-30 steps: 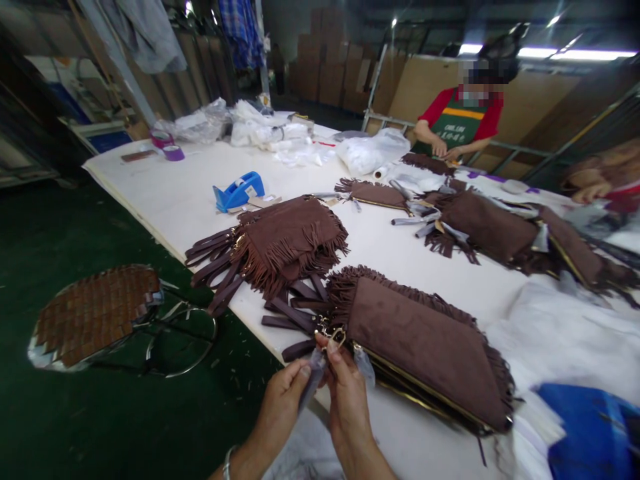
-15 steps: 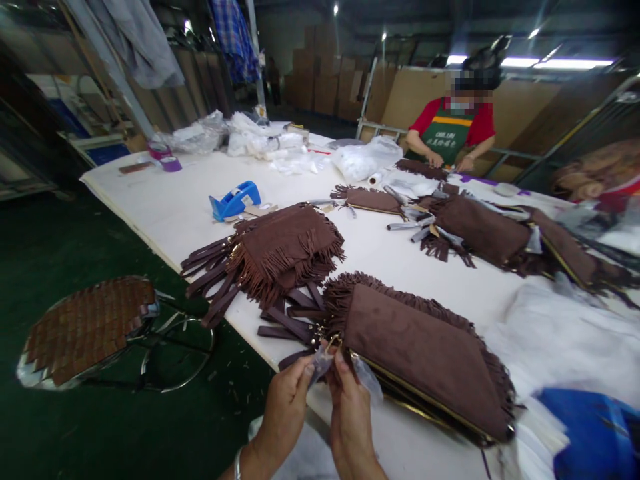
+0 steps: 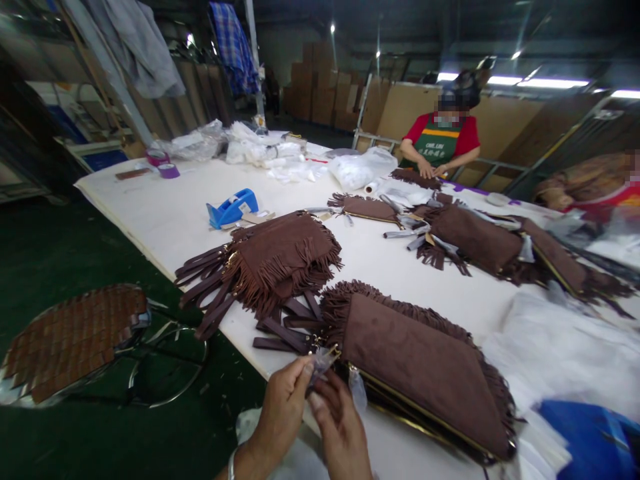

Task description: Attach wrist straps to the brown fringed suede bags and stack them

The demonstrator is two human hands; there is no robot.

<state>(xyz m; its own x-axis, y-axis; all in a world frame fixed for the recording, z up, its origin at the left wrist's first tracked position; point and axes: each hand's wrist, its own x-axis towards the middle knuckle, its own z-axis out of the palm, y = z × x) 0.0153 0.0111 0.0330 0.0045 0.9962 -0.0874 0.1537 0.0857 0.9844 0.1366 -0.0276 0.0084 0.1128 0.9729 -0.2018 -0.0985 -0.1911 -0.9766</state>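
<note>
Clear plastic wrap (image 3: 324, 361) is pinched at the near corner of the brown fringed bag (image 3: 425, 370), right where the gold clasp (image 3: 334, 349) sits. The left hand (image 3: 283, 413) has its grip closed on the wrap, thumb and forefinger tight at the top, holding it taut over the metal. The right hand (image 3: 337, 427) comes in from below with fingers curled around the same film; its grip looks closed on it too, though the fingertips are partly hidden. Another strip of film (image 3: 357, 389) hangs loose beside the right hand.

The bag lies flat at the near edge of the white bench (image 3: 165, 207), corner toward the person, so the hardware is within easy reach. Its dark straps (image 3: 285, 327) fan out to the left, clear of the hands. Just beyond is a second fringed bag (image 3: 280, 257), straps spilling over the bench edge. Farther back sit a blue tape dispenser (image 3: 233, 207) and more brown bags (image 3: 480, 243) in a row. At the far side a person in a green apron (image 3: 440, 143) has both hands on another bag. A woven-seat stool (image 3: 70, 340) stands on the green floor to the left.
</note>
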